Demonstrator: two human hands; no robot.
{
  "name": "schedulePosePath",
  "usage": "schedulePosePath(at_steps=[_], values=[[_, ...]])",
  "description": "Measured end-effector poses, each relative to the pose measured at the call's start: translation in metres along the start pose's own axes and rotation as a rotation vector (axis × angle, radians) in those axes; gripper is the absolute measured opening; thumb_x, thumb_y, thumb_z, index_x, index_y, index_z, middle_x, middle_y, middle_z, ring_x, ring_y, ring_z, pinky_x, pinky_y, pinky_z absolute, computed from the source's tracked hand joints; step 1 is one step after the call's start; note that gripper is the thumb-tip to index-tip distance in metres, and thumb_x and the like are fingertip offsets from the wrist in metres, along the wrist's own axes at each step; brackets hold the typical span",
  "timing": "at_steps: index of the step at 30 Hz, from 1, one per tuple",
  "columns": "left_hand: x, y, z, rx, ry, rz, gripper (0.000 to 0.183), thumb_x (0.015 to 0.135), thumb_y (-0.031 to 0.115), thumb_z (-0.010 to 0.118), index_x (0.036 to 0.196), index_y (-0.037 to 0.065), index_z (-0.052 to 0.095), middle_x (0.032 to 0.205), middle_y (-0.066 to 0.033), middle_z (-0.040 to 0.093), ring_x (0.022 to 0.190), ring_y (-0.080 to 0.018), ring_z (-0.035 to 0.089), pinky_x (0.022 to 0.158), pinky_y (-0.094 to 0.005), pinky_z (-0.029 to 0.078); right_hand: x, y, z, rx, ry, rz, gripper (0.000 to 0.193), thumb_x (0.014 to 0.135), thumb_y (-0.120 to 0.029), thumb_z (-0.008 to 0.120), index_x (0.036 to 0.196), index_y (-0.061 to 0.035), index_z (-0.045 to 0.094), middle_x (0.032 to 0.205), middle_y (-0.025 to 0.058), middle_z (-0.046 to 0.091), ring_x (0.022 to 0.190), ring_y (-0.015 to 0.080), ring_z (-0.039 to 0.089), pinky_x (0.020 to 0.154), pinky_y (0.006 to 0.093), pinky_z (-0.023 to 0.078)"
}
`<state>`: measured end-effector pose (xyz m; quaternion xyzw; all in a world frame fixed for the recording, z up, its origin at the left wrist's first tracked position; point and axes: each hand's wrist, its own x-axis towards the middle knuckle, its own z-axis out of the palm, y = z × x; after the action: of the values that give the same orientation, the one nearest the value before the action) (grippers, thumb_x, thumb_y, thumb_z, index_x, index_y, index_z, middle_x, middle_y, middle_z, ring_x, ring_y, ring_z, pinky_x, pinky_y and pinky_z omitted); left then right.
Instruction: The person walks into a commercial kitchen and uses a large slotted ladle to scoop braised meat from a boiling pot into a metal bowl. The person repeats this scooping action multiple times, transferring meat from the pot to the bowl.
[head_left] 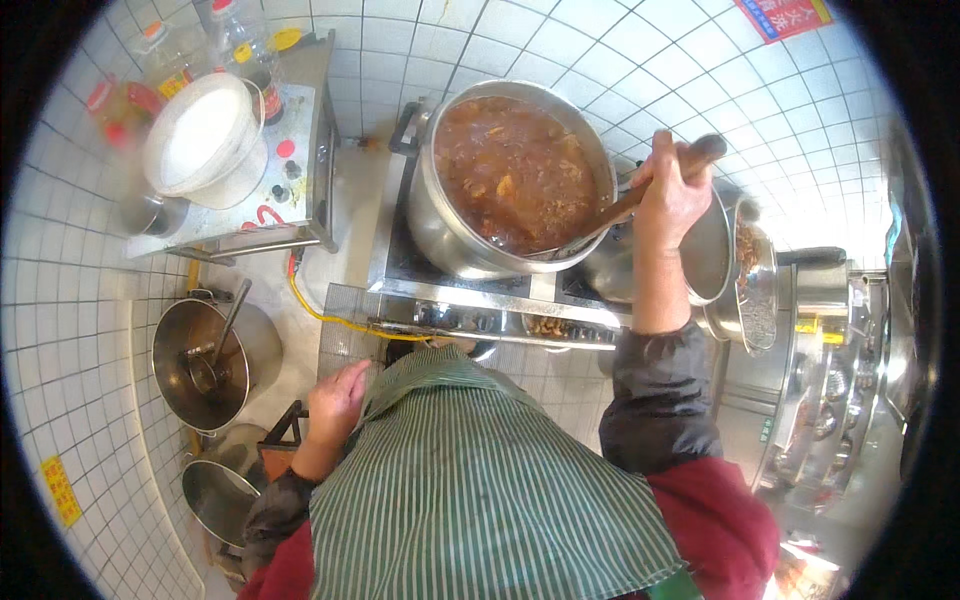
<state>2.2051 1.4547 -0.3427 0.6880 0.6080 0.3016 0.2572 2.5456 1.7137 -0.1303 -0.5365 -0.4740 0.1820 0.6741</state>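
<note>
My right hand is closed around the thick wooden handle of a long stirring tool. It slants down to the left over the rim of a large steel stockpot. A narrow metal part shows at the tool's lower end; its head is hidden in the reddish-brown stew, which has chunks floating in it. Down at the left, beside my green striped apron, my left hand hangs with its fingers loosely stretched and nothing in them.
The stockpot stands on a steel stove. More pots crowd its right. A small steel table holds a white tub and bottles. At the left, a deep pot contains a ladle; a yellow hose runs toward the stove.
</note>
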Motion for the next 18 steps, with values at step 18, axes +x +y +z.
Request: schedulePosePath(at_steps=[18], values=[[-0.032,0.057,0.013,0.143,-0.053,0.115,0.021,0.084,0.009,0.065,0.104,0.011,0.068,0.091,-0.0105,0.069,0.074,-0.0298,0.066,0.066,-0.0379,0.053,-0.028,-0.006,-0.078,-0.172,-0.295,0.191,0.041,0.078,-0.029,0.079,0.102,-0.0019,0.061,0.090,0.0089,0.067,0.080,0.0130,0.064,0.071,0.0289,0.052]])
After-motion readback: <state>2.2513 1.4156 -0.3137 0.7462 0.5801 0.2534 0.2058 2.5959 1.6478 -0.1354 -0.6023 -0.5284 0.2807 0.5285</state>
